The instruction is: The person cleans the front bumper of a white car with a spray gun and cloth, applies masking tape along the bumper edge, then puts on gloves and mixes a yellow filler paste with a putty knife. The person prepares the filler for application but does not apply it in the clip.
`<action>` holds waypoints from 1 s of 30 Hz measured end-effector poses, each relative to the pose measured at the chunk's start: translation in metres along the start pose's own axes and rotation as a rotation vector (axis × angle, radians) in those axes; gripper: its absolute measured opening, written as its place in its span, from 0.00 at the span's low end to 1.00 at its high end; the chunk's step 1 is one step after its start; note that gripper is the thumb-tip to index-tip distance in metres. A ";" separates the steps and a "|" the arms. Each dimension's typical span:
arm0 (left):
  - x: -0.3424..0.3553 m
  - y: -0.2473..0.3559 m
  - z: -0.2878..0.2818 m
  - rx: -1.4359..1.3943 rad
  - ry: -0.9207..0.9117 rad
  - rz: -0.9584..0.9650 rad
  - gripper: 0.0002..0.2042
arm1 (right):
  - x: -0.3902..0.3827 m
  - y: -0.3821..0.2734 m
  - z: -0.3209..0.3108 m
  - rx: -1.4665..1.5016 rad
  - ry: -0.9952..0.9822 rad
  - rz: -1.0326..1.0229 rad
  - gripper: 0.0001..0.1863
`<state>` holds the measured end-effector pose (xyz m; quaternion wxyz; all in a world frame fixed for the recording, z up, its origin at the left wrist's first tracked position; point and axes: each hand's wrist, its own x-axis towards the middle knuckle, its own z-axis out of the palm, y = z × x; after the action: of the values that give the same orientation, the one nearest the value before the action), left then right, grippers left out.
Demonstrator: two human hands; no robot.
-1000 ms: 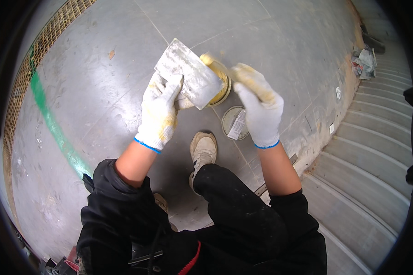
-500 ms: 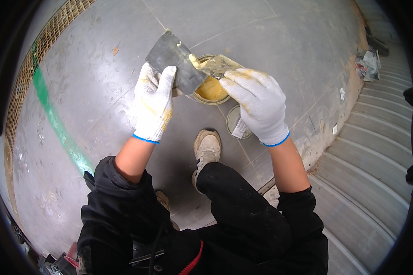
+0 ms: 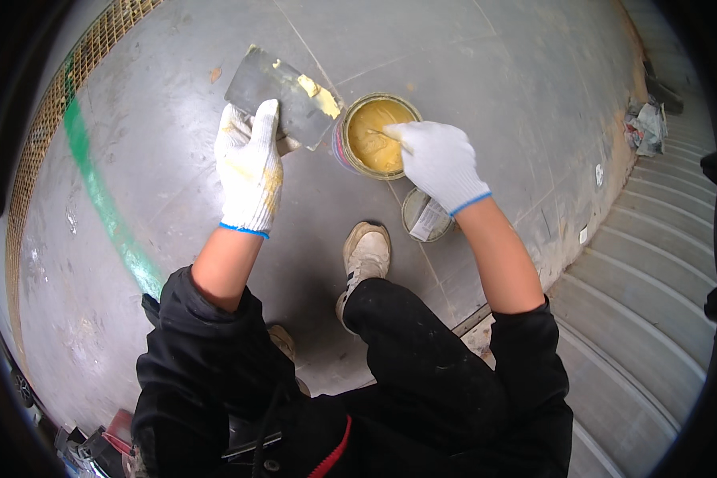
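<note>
My left hand, in a white knit glove with yellow stains, is closed on a flat dark grey putty board. A dab of yellow putty lies along the board's right end. Just right of the board stands an open can of yellow putty. My gloved right hand is closed over the can's right rim. It grips a putty scraper, seen almost edge-on, its tip at the putty; the glove hides most of it.
A round can lid with a pale label lies on the floor below my right hand. My shoe is nearby. Left are a green floor stripe and a yellowish grating; right, ribbed metal sheeting and crumpled litter.
The scraper has left the board and dipped to the can's putty with my right hand. My left hand and board have shifted left, leaving putty on the board and uncovering the can.
</note>
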<state>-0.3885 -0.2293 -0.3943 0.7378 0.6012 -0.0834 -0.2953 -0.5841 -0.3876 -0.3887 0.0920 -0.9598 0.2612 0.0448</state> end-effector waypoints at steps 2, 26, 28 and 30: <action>0.001 0.000 -0.007 -0.032 -0.006 -0.045 0.09 | 0.021 0.003 0.022 -0.110 -0.176 0.041 0.15; 0.001 -0.026 -0.007 -0.073 -0.029 -0.237 0.11 | -0.003 0.022 0.027 0.001 0.004 -0.066 0.13; 0.001 -0.029 -0.005 -0.120 -0.021 -0.257 0.11 | -0.011 0.023 0.011 0.143 0.131 -0.026 0.14; -0.002 -0.030 -0.001 -0.198 -0.031 -0.274 0.11 | -0.018 0.019 -0.004 0.334 0.293 0.007 0.17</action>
<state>-0.4003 -0.2304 -0.4224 0.7449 0.5266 0.0174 -0.4092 -0.6091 -0.3955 -0.3848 0.2108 -0.9266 0.2788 -0.1387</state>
